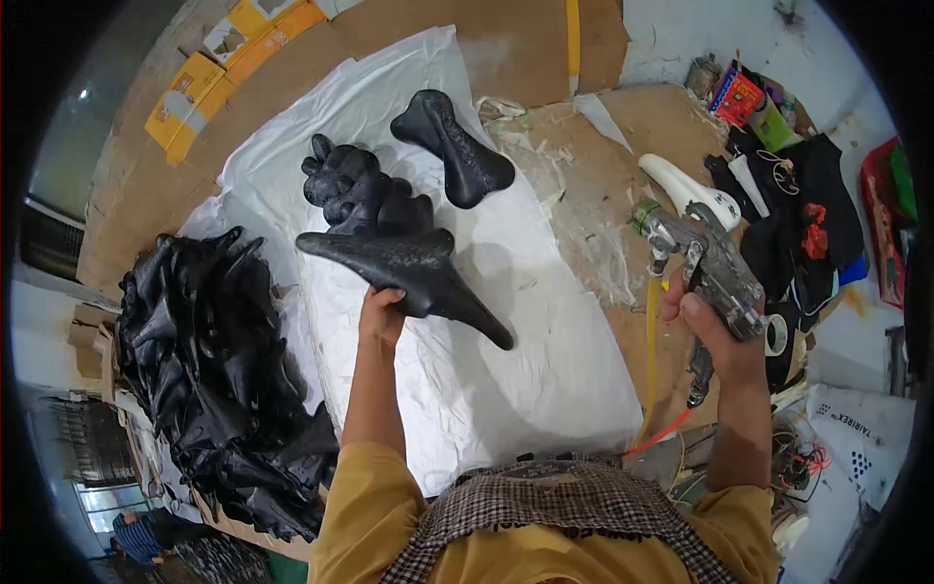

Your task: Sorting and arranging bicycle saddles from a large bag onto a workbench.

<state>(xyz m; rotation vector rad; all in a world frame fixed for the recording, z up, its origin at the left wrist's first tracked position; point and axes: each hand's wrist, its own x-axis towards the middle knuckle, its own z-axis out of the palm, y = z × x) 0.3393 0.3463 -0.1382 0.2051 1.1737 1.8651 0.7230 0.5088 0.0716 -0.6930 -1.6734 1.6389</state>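
Left hand point(381, 316) grips black saddle shell point(409, 271); right hand point(708, 326) grips spray gun point(702, 268).
Gun trigger hidden by fingers; hose point(651, 341) end cut off behind forearm.

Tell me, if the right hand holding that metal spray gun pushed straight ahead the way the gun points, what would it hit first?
Probably the white saddle-shaped piece lying just beyond the spray gun in the right hand. Depth is hard to judge here, so the nozzle might pass above it toward the brown cardboard.
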